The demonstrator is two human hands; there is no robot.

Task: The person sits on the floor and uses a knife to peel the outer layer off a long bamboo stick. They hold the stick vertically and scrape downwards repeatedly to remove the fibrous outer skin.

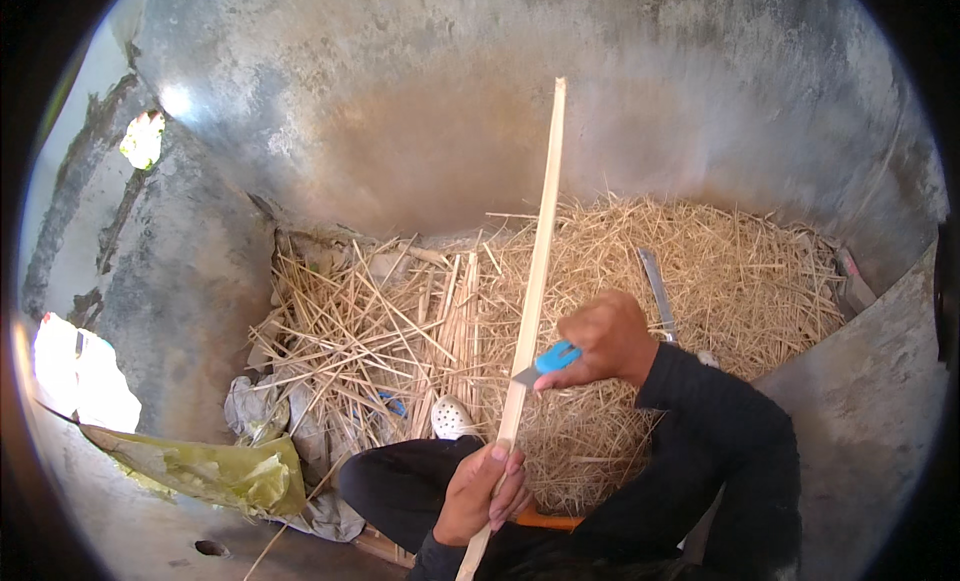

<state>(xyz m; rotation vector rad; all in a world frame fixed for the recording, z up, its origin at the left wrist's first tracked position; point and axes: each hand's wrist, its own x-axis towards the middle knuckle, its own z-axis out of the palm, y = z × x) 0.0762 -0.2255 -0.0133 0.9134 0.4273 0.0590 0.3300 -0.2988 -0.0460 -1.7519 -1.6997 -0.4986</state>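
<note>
A long pale strip of split wood or bamboo runs upright through the middle, its far tip against the grey wall behind. My left hand is closed round its lower part, close to my knee. In my right hand is a knife with a blue handle. Its short grey blade meets the strip, or lies right over it, above my left hand. My right fingers wrap the handle, hiding part of it.
Straw and shavings heap up to the right; a long-bladed knife lies on them. Loose thin sticks spread to the left. A white perforated clog shows by my knee. Yellow-green sheeting lies at lower left. A concrete wall rises behind.
</note>
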